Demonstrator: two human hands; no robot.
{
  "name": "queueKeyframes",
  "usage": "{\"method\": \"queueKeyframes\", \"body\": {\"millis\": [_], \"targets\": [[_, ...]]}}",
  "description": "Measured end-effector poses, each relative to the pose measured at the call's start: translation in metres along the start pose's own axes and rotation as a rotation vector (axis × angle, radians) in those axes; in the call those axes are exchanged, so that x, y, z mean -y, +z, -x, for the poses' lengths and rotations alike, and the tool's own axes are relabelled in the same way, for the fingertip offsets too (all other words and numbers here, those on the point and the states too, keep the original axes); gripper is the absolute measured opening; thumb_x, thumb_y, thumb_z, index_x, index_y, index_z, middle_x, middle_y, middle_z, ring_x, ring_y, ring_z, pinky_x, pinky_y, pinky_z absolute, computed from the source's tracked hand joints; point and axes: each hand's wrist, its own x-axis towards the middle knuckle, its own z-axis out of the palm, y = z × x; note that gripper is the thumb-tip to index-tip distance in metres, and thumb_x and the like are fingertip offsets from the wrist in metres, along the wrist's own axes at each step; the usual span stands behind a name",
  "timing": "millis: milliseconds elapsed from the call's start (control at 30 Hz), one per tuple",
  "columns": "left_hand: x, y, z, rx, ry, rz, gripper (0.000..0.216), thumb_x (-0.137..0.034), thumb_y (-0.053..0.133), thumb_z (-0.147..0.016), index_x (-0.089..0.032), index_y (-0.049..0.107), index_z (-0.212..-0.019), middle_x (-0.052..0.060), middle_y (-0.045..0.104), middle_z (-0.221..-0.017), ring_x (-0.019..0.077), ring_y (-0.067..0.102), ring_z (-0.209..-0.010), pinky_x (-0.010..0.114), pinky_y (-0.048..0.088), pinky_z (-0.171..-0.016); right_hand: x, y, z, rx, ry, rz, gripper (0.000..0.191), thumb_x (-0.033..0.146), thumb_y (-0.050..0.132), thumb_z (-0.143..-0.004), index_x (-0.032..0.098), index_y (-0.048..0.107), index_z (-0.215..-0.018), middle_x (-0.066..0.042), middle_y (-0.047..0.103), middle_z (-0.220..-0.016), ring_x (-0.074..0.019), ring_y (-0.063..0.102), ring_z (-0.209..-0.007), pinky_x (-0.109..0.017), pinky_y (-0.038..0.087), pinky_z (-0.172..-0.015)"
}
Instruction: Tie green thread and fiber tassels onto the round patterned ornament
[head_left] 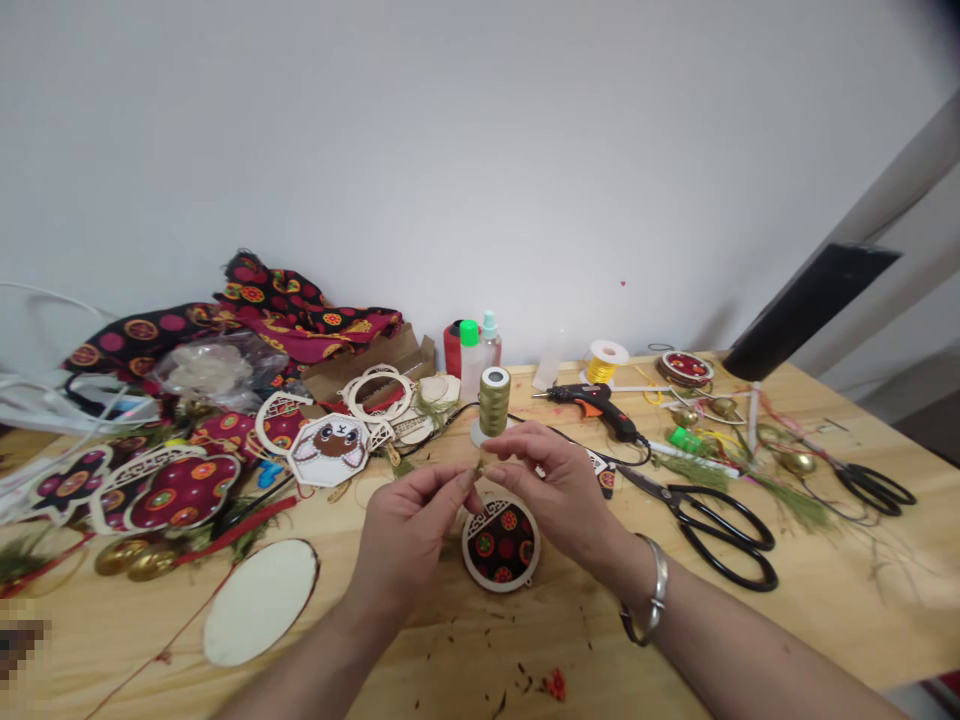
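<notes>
My left hand (409,530) and my right hand (551,490) meet above the wooden table (825,600), fingertips pinched together on a small olive-green tassel or thread bit (478,467). Just below them lies a round fabric-covered ornament (500,542) with red and orange dots on dark cloth. A silver bangle (651,600) circles my right wrist. An olive thread spool (494,402) stands upright right behind my fingers.
Black scissors (720,525) lie to the right, a second pair (874,488) farther right. An orange-black glue gun (600,405), yellow wire spool (604,362), glue bottles (472,360), a white oval disc (259,600), a sheep-face piece (330,447) and patterned fabric (277,300) crowd the back and left.
</notes>
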Motion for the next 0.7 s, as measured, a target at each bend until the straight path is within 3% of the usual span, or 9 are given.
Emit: {"method": "queueKeyframes", "body": {"millis": [100,200,700], "targets": [[-0.0007,0.0002,0.0018,0.056,0.006,-0.044,0.019,-0.034,0.063,-0.072,-0.017,0.068,-0.066,-0.002,0.059,-0.056,0.007,0.034,-0.041,0.02,0.024,-0.039,-0.0001,-0.0009,-0.0002,0.043,-0.006,-0.008,0.005,0.017,0.063,-0.075,0.02,0.067,-0.074,-0.001,0.061,-0.075,-0.0138,0.056,-0.076,-0.028,0.045,-0.072],[-0.0014,0.0001,0.0036,0.109,0.0,-0.061,0.019,-0.033,0.062,-0.074,-0.017,0.068,-0.065,-0.002,0.06,-0.055,0.0073,0.036,-0.042,0.02,0.028,-0.041,-0.0002,-0.0017,0.0004,0.052,-0.009,0.05,0.013,0.016,0.06,-0.077,0.018,0.063,-0.064,0.0,0.059,-0.068,-0.013,0.055,-0.071,-0.027,0.043,-0.07],[-0.0049,0.0013,0.006,0.106,0.082,-0.104,0.016,-0.03,0.062,-0.074,-0.018,0.068,-0.065,-0.001,0.064,-0.057,0.0115,0.053,-0.054,0.02,0.043,-0.055,0.0025,-0.0025,0.0006,0.054,0.023,0.104,0.014,0.016,0.058,-0.077,0.018,0.06,-0.062,0.001,0.057,-0.065,-0.0131,0.052,-0.07,-0.026,0.041,-0.068]]}}
